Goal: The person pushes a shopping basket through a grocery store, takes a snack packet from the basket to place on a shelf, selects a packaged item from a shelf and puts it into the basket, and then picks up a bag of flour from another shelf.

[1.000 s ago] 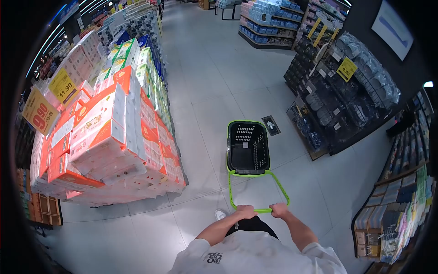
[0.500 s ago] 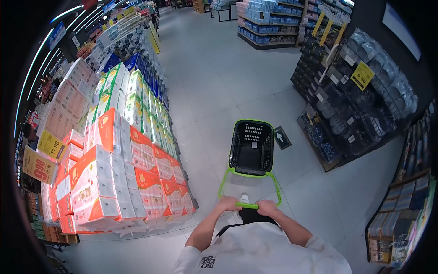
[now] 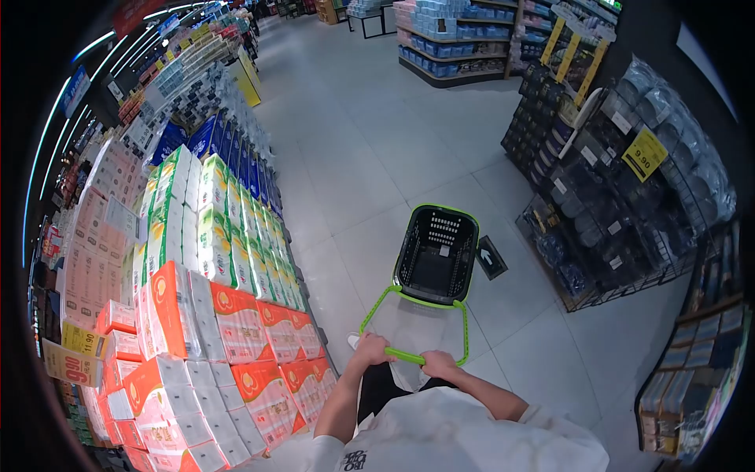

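Both of my hands grip the green handle (image 3: 465,334) of a black basket (image 3: 436,253) with a green rim. My left hand (image 3: 373,348) is closed round the handle's near left corner. Toward the right end of the same bar, my right hand (image 3: 439,363) is wrapped round it. The basket stands on the floor ahead of me, and its inside shows only a small pale patch at the bottom. A white shoe (image 3: 353,340) shows just left of my left hand.
Stacked red-and-white tissue packs (image 3: 242,322) and green-and-white packs (image 3: 216,185) line the left side. A dark rack (image 3: 598,189) stands at right, with shelves (image 3: 460,39) farther ahead. An arrow sign (image 3: 492,257) lies on the floor beside the basket.
The tissue packs and the right rack have come nearer. My hands and the handle have shifted slightly left, and the basket has tilted a little in view. The shoe now shows farther left.
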`<state>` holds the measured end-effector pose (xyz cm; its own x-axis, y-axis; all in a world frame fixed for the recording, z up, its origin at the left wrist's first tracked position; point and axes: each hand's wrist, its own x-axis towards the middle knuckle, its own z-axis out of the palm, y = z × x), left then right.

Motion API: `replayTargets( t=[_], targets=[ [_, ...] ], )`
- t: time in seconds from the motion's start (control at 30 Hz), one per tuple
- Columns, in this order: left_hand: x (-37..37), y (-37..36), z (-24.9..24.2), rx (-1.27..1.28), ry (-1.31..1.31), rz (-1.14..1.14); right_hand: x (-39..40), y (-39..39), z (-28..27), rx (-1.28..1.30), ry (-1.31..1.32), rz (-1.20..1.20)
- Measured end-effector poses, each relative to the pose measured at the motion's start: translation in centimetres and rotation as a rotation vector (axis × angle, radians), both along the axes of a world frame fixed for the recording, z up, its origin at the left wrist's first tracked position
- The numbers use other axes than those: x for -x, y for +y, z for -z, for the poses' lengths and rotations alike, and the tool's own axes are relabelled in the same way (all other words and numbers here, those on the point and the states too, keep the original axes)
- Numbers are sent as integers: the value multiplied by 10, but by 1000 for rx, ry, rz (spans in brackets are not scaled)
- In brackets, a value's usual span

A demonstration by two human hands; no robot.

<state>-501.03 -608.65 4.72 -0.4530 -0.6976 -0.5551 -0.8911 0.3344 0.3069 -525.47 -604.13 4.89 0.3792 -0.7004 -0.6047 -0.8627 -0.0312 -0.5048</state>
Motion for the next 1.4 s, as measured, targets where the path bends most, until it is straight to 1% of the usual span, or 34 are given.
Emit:
replayTargets(
  t=[0.23,0.33,0.5,0.63,0.73,0.87,0.97,1.07,1.17,1.23,1.37,1.4],
  targets=[
    [-53,-135,-9,7,-13,104,-64,-108,-8,-30,19,112],
    [-87,-193,-8,25,79,138,-101,-154,-3,-38,52,187],
    [-128,-286,-4,71,126,195,-153,-231,1,-34,122,304],
    [-153,-343,-4,143,174,222,-185,-280,-2,-39,126,382],
    [-166,-386,-12,120,157,227,-203,-320,-1,-57,112,425],
    [-186,-442,-12,172,211,240,-226,-373,2,-90,93,457],
    [-196,-492,-3,191,235,262,-239,-418,9,-105,45,485],
    [-203,-550,-6,150,211,308,-249,-469,10,-161,-78,497],
    [-207,-621,-10,103,224,344,-255,-535,-3,-339,-190,591],
    [-209,-663,-7,110,293,376,-262,-568,-5,-320,-234,631],
    [-190,-739,-12,41,265,447,-262,-619,6,-292,-344,777],
    [-183,-755,-18,23,259,467,-260,-635,-11,-357,-314,824]
  ],
)
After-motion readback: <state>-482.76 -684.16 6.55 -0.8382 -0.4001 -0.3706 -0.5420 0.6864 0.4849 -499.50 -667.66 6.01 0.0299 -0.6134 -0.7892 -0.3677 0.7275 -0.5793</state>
